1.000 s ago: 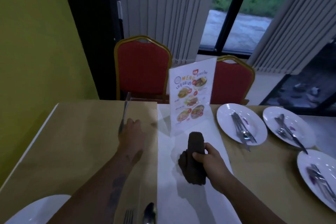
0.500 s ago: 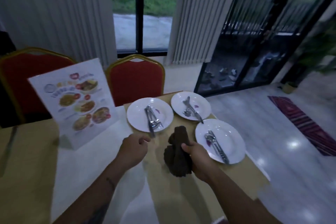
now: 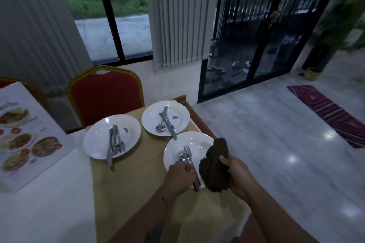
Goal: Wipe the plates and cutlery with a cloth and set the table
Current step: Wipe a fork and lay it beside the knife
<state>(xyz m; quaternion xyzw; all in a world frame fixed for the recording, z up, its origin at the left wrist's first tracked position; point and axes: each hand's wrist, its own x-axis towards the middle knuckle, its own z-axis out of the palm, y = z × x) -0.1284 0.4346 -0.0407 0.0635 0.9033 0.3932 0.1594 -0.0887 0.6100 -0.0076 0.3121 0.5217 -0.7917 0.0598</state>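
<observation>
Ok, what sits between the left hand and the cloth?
Head view: only the cutlery handles the left hand grips, on the near plate; cloth just beyond.

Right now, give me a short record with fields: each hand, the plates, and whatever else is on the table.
left hand: grips steel cutlery on the nearest round white plate
right hand: holds a dark brown cloth at that plate's right edge
other plates: left white plate and far white plate, both stained purple, cutlery on both
also on table: printed menu card at the left
</observation>
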